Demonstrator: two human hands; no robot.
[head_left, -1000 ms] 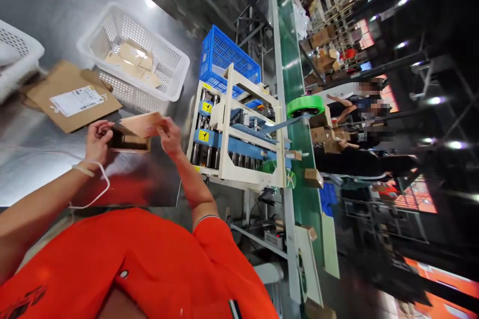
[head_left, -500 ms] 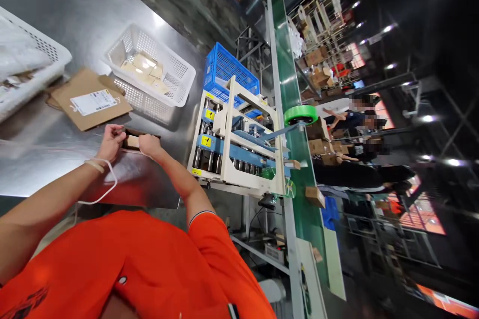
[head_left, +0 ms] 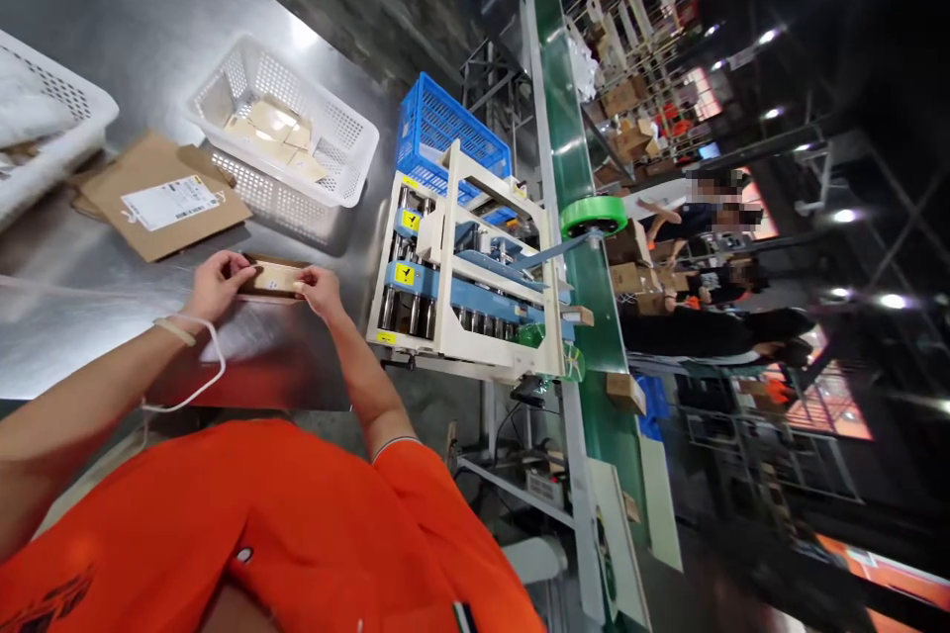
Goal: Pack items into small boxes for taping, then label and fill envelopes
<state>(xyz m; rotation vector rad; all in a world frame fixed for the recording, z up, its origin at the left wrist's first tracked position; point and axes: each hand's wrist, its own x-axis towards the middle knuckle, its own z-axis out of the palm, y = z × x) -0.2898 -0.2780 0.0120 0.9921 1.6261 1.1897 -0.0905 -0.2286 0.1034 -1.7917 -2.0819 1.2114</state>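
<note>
A small brown cardboard box (head_left: 271, 278) with a small printed mark on its side rests at the metal table's near part, between my two hands. My left hand (head_left: 217, 287) pinches its left end, with thumb and fingers closed. At the right end my right hand (head_left: 321, 291) grips it between thumb and fingertips. A white cord loops around my left wrist. Just beyond the box lie flat cardboard pieces (head_left: 159, 237), the top one bearing a white printed label (head_left: 172, 203).
Behind stands a white perforated basket (head_left: 348, 134) holding several flat, pale-brown pieces. Another white basket (head_left: 96, 109) is at the far left. To the right are a roller machine (head_left: 460, 292), a blue crate (head_left: 420, 124) and a green conveyor (head_left: 568, 143) carrying small boxes. Several people stand beyond it.
My right hand has shifted right to the box's end, so more of its side shows. The box appears turned slightly. The whole view has shifted a little.
</note>
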